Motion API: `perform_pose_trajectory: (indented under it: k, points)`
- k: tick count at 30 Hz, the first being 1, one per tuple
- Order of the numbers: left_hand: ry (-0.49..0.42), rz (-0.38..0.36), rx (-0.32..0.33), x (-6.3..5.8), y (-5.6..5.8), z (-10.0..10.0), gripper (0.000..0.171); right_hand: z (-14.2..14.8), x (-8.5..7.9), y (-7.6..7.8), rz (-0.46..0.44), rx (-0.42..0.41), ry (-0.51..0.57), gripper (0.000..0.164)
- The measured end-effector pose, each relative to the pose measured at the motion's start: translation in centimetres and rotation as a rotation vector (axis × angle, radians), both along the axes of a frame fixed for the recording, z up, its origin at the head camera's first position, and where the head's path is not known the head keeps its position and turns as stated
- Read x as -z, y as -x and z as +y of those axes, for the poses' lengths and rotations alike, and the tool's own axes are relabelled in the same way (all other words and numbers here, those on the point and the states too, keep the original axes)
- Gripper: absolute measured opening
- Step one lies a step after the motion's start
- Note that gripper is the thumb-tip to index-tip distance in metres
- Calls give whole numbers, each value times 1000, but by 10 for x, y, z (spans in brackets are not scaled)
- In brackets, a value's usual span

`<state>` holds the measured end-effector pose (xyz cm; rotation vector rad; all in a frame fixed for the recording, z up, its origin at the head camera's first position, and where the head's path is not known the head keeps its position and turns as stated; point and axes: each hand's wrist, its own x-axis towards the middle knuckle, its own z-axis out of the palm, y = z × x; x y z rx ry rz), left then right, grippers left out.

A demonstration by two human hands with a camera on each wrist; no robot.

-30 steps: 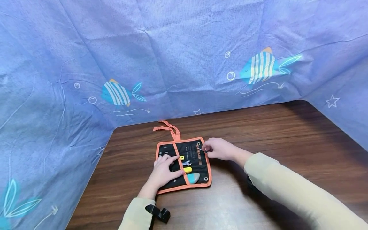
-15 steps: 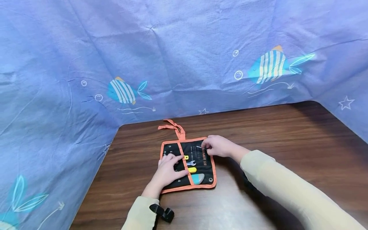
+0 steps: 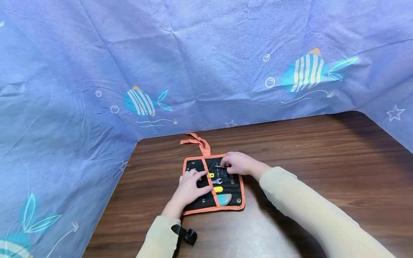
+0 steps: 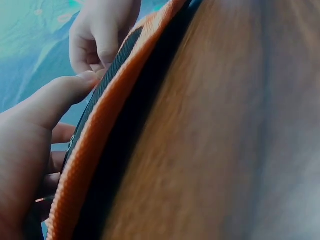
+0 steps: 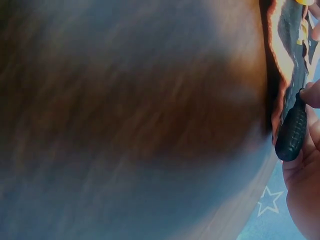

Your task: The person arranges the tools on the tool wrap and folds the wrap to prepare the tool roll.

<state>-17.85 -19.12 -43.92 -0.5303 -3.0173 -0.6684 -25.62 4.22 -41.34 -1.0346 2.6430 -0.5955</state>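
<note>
A black tool roll (image 3: pixel 243 193) with orange trim lies unrolled on the table. My right hand (image 3: pixel 238 163) pinches a small screwdriver (image 5: pixel 292 132) over the roll's far right part; its black ribbed handle shows in the right wrist view. In the head view its thin metal shaft (image 3: pixel 219 166) points left toward the pockets. My left hand (image 3: pixel 188 188) lies spread on the pocket panel, index finger and thumb reaching the orange pocket edge. From the pockets stick out a yellow end with a hole (image 3: pixel 211 175), an open-end wrench (image 3: pixel 217 181), a yellow handle (image 3: pixel 218 189) and a teal-and-grey piece (image 3: pixel 224 199).
Orange tie straps (image 3: pixel 203 145) trail from the roll's far side. The dark wooden table (image 3: pixel 306 150) extends right of it. A blue cloth with fish prints (image 3: pixel 206 64) hangs behind and at both sides. A black strap device (image 3: pixel 187 234) sits on the left wrist.
My right hand has moved left from the roll's right edge, bringing the screwdriver's shaft nearer the pockets. The left hand stays on the pocket panel. The head view has shifted slightly.
</note>
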Motion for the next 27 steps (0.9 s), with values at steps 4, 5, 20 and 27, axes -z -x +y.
perform_pose_trajectory:
  k: [4,5,20,27]
  points:
    - [17,25,-24,1,6,-1,62,-4,2,1,21,-18,-11,25]
    - [23,31,-26,1,7,-2,62,-6,3,1,28,-24,-11,24]
    - [23,62,-34,9,14,-8,58,6,-1,-7,44,-18,-14,28]
    - [35,39,-33,11,16,-6,57,28,5,-14,99,22,-27,26]
